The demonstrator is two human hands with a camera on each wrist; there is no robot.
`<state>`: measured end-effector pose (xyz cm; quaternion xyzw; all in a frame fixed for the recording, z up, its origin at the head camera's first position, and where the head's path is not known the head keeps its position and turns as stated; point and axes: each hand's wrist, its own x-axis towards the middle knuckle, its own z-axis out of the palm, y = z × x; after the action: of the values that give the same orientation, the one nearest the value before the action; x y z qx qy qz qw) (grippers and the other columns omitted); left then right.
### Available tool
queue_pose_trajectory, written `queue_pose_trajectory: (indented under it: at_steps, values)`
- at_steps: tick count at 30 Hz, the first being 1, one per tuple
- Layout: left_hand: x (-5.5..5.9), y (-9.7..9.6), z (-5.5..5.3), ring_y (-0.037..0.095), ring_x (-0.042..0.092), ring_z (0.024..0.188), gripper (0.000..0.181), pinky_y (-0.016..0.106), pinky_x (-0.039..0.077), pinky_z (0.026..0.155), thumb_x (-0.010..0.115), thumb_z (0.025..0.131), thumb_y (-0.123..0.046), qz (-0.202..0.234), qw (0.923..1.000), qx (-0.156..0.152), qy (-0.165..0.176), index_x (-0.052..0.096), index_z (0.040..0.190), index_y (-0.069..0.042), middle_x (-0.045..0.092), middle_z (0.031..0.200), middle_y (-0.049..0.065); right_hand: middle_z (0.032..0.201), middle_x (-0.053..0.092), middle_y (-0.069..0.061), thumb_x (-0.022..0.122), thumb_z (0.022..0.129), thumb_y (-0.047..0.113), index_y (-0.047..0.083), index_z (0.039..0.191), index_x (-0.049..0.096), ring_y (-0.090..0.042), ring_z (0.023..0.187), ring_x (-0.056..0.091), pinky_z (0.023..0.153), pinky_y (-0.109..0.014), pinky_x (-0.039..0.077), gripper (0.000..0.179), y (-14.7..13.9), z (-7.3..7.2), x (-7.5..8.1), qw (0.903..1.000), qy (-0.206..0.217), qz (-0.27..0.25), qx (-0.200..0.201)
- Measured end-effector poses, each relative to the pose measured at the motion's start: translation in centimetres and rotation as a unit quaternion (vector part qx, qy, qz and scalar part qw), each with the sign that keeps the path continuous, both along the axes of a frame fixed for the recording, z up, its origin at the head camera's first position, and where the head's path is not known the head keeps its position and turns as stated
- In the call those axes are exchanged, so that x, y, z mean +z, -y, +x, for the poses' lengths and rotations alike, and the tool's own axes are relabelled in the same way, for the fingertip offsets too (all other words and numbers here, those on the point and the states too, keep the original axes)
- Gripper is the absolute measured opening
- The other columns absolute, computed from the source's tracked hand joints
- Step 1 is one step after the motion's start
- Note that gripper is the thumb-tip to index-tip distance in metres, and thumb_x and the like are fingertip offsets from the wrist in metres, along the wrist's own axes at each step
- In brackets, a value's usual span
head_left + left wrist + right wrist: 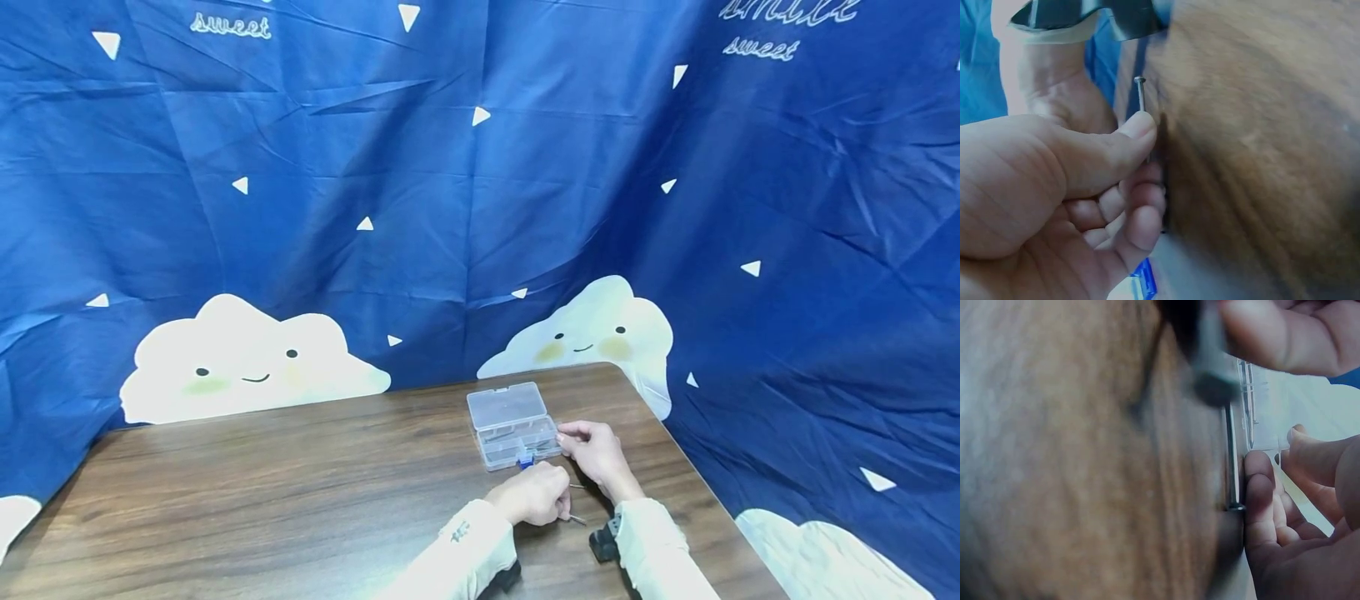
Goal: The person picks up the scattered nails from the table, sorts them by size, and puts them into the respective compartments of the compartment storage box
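My left hand (534, 493) pinches a thin metal nail (1141, 95) between thumb and fingers, its flat head sticking out past the thumb. In the right wrist view that nail looms blurred at the top. A clear plastic box (491, 454) stands just beyond the left hand, its lid (507, 407) swung back. My right hand (597, 454) grips the box's right side, thumb and fingers at the wall (1280, 449). Between the hands a second nail (1232, 462) lies on the table beside the box.
Divided compartments in the box hold several thin metal pieces. A blue piece (526, 460) shows at the box's front. The brown wooden table (285, 492) spreads to the left, with its right edge near the right arm. A blue cloud-patterned curtain (420, 167) hangs behind.
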<state>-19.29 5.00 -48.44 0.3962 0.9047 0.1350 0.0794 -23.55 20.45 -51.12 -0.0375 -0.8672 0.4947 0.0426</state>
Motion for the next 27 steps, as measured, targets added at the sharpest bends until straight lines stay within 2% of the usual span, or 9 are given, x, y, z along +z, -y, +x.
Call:
queue_pose_trajectory:
  at_steps: [3, 7, 11, 14, 20, 24, 27]
  values:
    - [0.3, 0.2, -0.1, -0.002, 0.051, 0.062, 0.019, 0.011, 0.042, 0.062, 0.074, 0.084, -0.004, 0.020, 0.9996, 0.013, 0.016, 0.076, 0.073, -0.019, 0.067, 0.066, -0.016, 0.085, 0.074, -0.005, 0.074, 0.090, 0.009, 0.002, 0.111, 0.075, -0.015, 0.074, 0.068, 0.071, -0.025, 0.050, 0.022, 0.0, -0.1, 0.0, 1.0000, -0.004, -0.003, 0.002]
    - [0.6, 0.5, -0.3, -0.002, 0.050, 0.061, 0.019, 0.012, 0.042, 0.061, 0.076, 0.083, -0.003, 0.077, 0.9962, 0.022, 0.034, 0.074, 0.070, -0.017, 0.065, 0.066, -0.016, 0.086, 0.074, -0.005, 0.074, 0.090, 0.009, 0.002, 0.110, 0.075, -0.014, 0.075, 0.068, 0.071, -0.026, 0.051, 0.021, -0.1, -0.1, -0.1, 1.0000, -0.002, -0.002, 0.001]
    - [0.7, 0.9, -0.4, -0.003, 0.051, 0.063, 0.016, 0.012, 0.043, 0.063, 0.080, 0.081, -0.005, 0.136, 0.9888, 0.029, 0.056, 0.073, 0.071, -0.015, 0.064, 0.066, -0.015, 0.087, 0.074, -0.003, 0.075, 0.090, 0.010, 0.003, 0.109, 0.076, -0.013, 0.077, 0.067, 0.072, -0.026, 0.051, 0.020, -0.2, -0.2, -0.3, 1.0000, -0.003, -0.004, 0.001]
    - [0.4, 1.0, -0.6, -0.004, 0.052, 0.062, 0.014, 0.013, 0.044, 0.060, 0.081, 0.079, -0.004, 0.167, 0.9828, 0.037, 0.070, 0.074, 0.071, -0.014, 0.065, 0.065, -0.014, 0.085, 0.073, -0.002, 0.075, 0.090, 0.010, 0.004, 0.109, 0.076, -0.013, 0.076, 0.066, 0.070, -0.025, 0.051, 0.020, -0.2, -0.1, -0.3, 0.9999, 0.001, -0.010, -0.003]
    - [-0.5, 1.1, -1.0, -0.005, 0.053, 0.060, 0.016, 0.013, 0.044, 0.059, 0.084, 0.077, -0.003, 0.202, 0.9738, 0.067, 0.080, 0.073, 0.069, -0.013, 0.066, 0.065, -0.014, 0.084, 0.073, -0.002, 0.074, 0.091, 0.010, 0.004, 0.109, 0.076, -0.013, 0.075, 0.066, 0.071, -0.027, 0.050, 0.020, -0.1, -0.1, -0.3, 1.0000, 0.004, -0.006, -0.002]
    - [-0.5, 1.4, -1.2, -0.004, 0.053, 0.061, 0.017, 0.015, 0.045, 0.058, 0.085, 0.074, -0.001, 0.222, 0.9672, 0.082, 0.092, 0.074, 0.069, -0.012, 0.066, 0.066, -0.013, 0.085, 0.073, -0.002, 0.073, 0.091, 0.010, 0.004, 0.109, 0.076, -0.013, 0.077, 0.066, 0.072, -0.028, 0.051, 0.019, -0.1, -0.1, -0.3, 0.9999, 0.008, -0.007, -0.003]
    - [-0.4, 1.5, -1.4, -0.002, 0.052, 0.061, 0.016, 0.016, 0.045, 0.059, 0.086, 0.073, 0.000, 0.238, 0.9629, 0.092, 0.087, 0.075, 0.069, -0.011, 0.066, 0.065, -0.012, 0.086, 0.073, -0.003, 0.074, 0.091, 0.010, 0.004, 0.110, 0.076, -0.014, 0.076, 0.067, 0.071, -0.027, 0.051, 0.020, -0.1, 0.0, -0.2, 1.0000, 0.004, -0.007, -0.003]
